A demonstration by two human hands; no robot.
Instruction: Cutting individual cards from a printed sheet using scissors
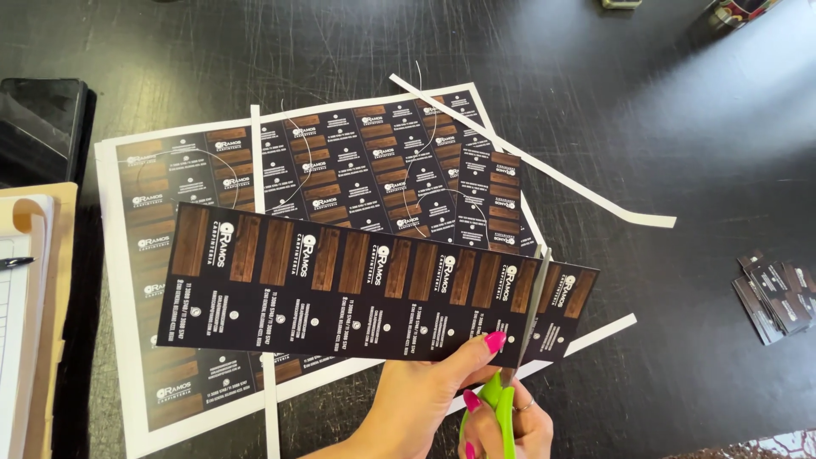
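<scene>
My left hand (421, 399) pinches the lower edge of a long dark strip of printed cards (340, 285) with brown wood-grain panels and holds it above the table. My right hand (514, 425) grips green-handled scissors (520, 357). Their blades stand across the strip near its right end, between the last two cards. Only part of my right hand shows at the bottom edge of the view.
Printed sheets of the same cards (357, 161) lie under the strip on a black table (680, 127), with white trimmed paper strips (544, 166) around them. A small pile of cut cards (773, 297) sits at the right. A dark device (38, 127) and a notebook (25, 323) lie at the left.
</scene>
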